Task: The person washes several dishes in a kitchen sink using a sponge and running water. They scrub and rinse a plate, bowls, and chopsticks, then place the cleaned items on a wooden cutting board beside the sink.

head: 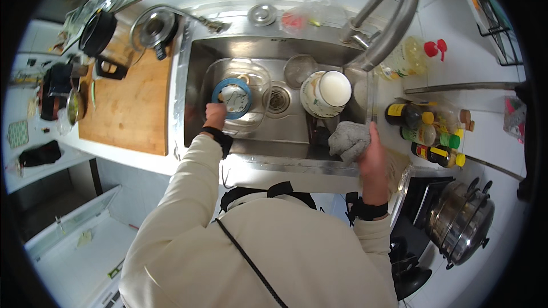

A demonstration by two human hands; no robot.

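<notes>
My left hand [215,113] is closed at the near left edge of a blue-rimmed dish [232,97] with a patterned white middle, and appears to grip its rim. This dish is above a clear basin [259,116] standing in the left half of the stainless steel sink [291,126]. In my right hand [373,154] is a bunched grey cloth [349,140], held over the sink's near right corner. A white bowl [335,88] sits on a larger patterned bowl [311,105] on the sink's right side. Beside them lies a round, translucent-looking dish [299,70].
A curved faucet [404,13] arches over the sink's back right corner. Beyond it stands an oil bottle [406,57], with several sauce bottles [402,114] nearer me. To the left, a wooden board [128,115] carries a lidded kettle [157,30]. A steamer pot [460,222] stands at right.
</notes>
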